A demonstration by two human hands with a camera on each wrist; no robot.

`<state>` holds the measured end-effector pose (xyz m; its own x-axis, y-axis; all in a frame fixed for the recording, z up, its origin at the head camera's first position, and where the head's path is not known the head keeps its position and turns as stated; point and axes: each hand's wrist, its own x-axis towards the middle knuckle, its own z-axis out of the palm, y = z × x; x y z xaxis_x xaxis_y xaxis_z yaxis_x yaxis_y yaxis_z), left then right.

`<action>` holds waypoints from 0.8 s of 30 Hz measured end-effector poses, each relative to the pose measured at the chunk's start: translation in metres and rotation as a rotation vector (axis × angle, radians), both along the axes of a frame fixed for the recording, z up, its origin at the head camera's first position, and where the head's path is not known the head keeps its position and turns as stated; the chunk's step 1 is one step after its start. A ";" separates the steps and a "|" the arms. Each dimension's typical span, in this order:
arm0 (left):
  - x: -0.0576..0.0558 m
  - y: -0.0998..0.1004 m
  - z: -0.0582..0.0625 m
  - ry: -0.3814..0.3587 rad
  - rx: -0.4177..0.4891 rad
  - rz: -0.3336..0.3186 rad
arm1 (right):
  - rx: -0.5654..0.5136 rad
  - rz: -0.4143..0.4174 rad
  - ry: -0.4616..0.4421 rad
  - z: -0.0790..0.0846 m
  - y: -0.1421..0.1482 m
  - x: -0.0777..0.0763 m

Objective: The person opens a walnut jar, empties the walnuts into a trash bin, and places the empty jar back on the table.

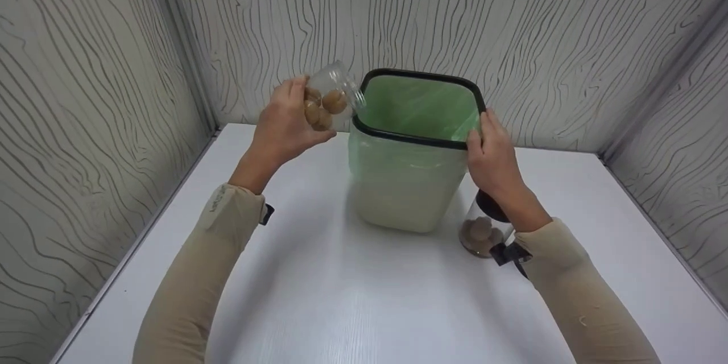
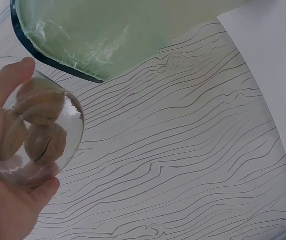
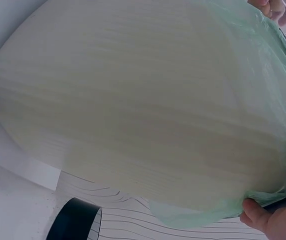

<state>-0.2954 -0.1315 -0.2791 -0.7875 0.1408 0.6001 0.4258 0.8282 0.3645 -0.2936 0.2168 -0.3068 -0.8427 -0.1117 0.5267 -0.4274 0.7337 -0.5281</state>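
Note:
My left hand (image 1: 284,119) grips a clear jar (image 1: 335,77), tilted with its mouth towards the trash can. Several walnuts (image 2: 45,142) lie inside, close to the jar's base; the thumb and fingers wrap round that end. The jar's mouth overlaps the left side of the black rim (image 1: 418,139) in the head view. A pale trash can (image 1: 406,199) stands on the table, lined with a green plastic bag (image 1: 421,102) folded over its top. My right hand (image 1: 495,151) holds the rim at the right corner, thumb outside against the bag.
A second clear jar (image 1: 469,233) with a black lid (image 1: 490,206) stands right of the trash can, partly behind my right wrist. Brown round pieces sit in it. The white table (image 1: 318,296) is bounded by wood-grain-patterned panels (image 1: 273,28) at the back and sides.

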 end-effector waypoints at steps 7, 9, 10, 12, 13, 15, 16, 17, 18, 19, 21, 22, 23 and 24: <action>-0.001 -0.001 0.004 0.043 -0.082 0.013 | -0.002 -0.005 -0.017 0.000 -0.001 0.002; -0.002 -0.001 0.005 0.063 -0.096 0.010 | -0.006 0.001 -0.010 -0.001 -0.002 0.002; -0.002 0.000 0.005 0.070 -0.108 0.013 | -0.007 0.003 -0.007 -0.001 -0.001 0.002; -0.002 0.000 0.006 0.077 -0.127 0.011 | -0.009 0.005 -0.001 -0.001 -0.001 0.001; -0.002 0.000 0.006 0.082 -0.136 0.008 | -0.008 0.004 0.000 -0.002 -0.001 0.001; -0.003 0.000 0.007 0.098 -0.162 0.006 | -0.007 0.001 0.000 -0.002 -0.001 0.000; -0.003 0.000 0.007 0.108 -0.174 0.003 | -0.007 0.001 0.000 -0.003 -0.001 0.000; -0.004 0.000 0.007 0.121 -0.183 -0.002 | -0.006 0.001 0.002 -0.003 -0.001 0.000; -0.004 -0.001 0.008 0.135 -0.192 -0.005 | -0.006 0.001 0.002 -0.003 -0.001 0.000; -0.005 -0.001 0.008 0.148 -0.203 -0.007 | -0.006 0.001 0.004 -0.003 -0.001 0.000; -0.006 -0.002 0.009 0.175 -0.231 -0.007 | -0.010 0.007 0.012 -0.004 -0.002 -0.001; -0.006 -0.003 0.009 0.185 -0.245 -0.005 | -0.012 0.012 0.020 -0.004 -0.002 -0.001; -0.007 -0.003 0.010 0.192 -0.258 -0.002 | -0.014 0.015 0.024 -0.004 -0.002 -0.002; -0.007 -0.003 0.010 0.195 -0.270 0.000 | -0.015 0.018 0.028 -0.004 -0.002 -0.002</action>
<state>-0.3027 -0.1350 -0.2688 -0.6612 0.3153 0.6807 0.4656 0.8839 0.0429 -0.2956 0.2144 -0.3109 -0.8258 -0.1185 0.5514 -0.4548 0.7181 -0.5267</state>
